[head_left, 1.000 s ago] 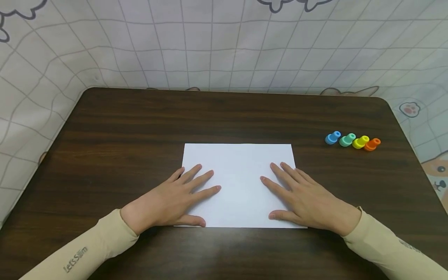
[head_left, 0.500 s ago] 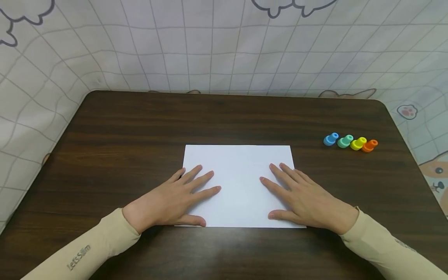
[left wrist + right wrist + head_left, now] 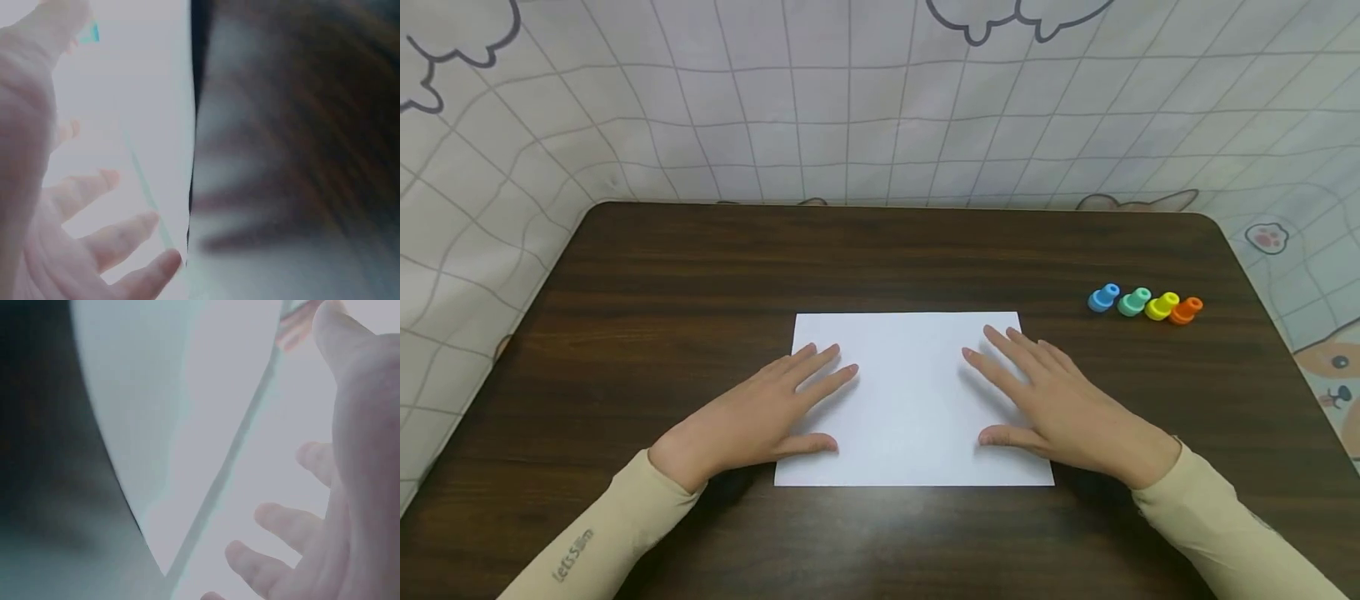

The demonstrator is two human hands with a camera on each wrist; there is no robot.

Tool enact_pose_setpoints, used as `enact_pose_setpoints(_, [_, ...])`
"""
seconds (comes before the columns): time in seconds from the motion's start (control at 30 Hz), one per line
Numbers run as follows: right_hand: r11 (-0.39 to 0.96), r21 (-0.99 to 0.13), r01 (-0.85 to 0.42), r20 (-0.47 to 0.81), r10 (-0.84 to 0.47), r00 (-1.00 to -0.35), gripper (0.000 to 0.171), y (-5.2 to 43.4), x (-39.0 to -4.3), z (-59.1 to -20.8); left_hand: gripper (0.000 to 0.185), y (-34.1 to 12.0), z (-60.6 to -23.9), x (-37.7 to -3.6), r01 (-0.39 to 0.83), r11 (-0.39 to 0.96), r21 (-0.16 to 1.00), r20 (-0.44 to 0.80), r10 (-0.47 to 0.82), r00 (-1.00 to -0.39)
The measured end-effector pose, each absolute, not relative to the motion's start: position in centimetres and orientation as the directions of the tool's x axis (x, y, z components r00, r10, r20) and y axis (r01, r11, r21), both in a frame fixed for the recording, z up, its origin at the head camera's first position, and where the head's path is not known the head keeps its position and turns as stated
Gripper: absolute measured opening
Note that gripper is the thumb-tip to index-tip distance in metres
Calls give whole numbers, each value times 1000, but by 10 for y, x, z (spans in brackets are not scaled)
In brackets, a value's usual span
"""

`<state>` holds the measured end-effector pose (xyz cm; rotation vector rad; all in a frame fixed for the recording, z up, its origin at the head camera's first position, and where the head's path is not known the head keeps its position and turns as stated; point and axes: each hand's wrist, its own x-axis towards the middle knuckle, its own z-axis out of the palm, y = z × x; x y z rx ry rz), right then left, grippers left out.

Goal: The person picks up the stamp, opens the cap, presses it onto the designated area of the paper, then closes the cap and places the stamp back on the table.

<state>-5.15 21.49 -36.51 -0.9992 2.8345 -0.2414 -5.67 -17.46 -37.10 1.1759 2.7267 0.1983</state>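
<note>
A white sheet of paper point(image 3: 910, 400) lies flat on the dark wooden table point(image 3: 700, 275). My left hand point(image 3: 775, 408) is over the sheet's left part, fingers straight and pointing toward the far edge. Over the right part is my right hand point(image 3: 1045, 400), its fingers straight and spread. Neither hand holds anything. Whether the palms touch the sheet is unclear. The blurred left wrist view shows spread fingers point(image 3: 119, 234) above the paper point(image 3: 137, 94). The right wrist view shows the same, with fingers point(image 3: 281, 525) above the paper point(image 3: 187, 394).
A row of small plastic pieces lies at the table's right: blue point(image 3: 1102, 297), green point(image 3: 1133, 302), yellow point(image 3: 1162, 306) and orange point(image 3: 1186, 310). A white gridded cloth point(image 3: 880, 108) surrounds the table on the back and sides.
Both hands have shifted a little toward the paper's far edge and seem to have risen slightly. The left fingers are closer together. The paper has not moved.
</note>
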Motion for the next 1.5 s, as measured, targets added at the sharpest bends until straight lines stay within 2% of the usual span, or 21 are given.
enact_pose_setpoints(0.13, [778, -211, -591, 31, -599, -800, 97, 225, -63, -352, 82, -173, -373, -59, 714, 674, 191, -44, 732, -680])
enact_pose_setpoints(0.3, [775, -360, -519, 221, -470, -855, 93, 244, -84, -338, 82, -166, -376, -60, 722, 659, 210, -39, 744, -667])
enact_pose_setpoints(0.43, [712, -584, -391, 339, -224, -914, 70, 262, -100, -335, 81, -163, -378, -59, 738, 648, 188, -22, 754, -657])
enact_pose_setpoints(0.53, [607, -736, -301, 347, -44, -937, 53, 275, -111, -336, 82, -161, -377, -59, 733, 655, 183, -42, 750, -660])
enact_pose_setpoints(0.6, [551, -795, -255, 329, 38, -944, 45, 283, -117, -338, 81, -159, -376, -58, 729, 657, 192, -51, 748, -661])
enact_pose_setpoints(0.73, [553, -808, -201, 307, 104, -946, 40, 298, -124, -346, 79, -157, -374, -57, 719, 665, 200, -62, 741, -668])
enact_pose_setpoints(1.0, [623, -775, -103, 208, 99, -973, 42, 320, -127, -356, 78, -156, -373, -55, 706, 675, 215, -77, 732, -677])
enact_pose_setpoints(1.17, [618, -781, -88, 183, 91, -979, 41, 325, -131, -359, 78, -156, -373, -56, 700, 678, 222, -82, 729, -680])
enact_pose_setpoints(1.5, [720, -690, -71, 152, 48, -987, 38, 331, -140, -373, 79, -156, -376, -58, 689, 684, 240, -89, 722, -686])
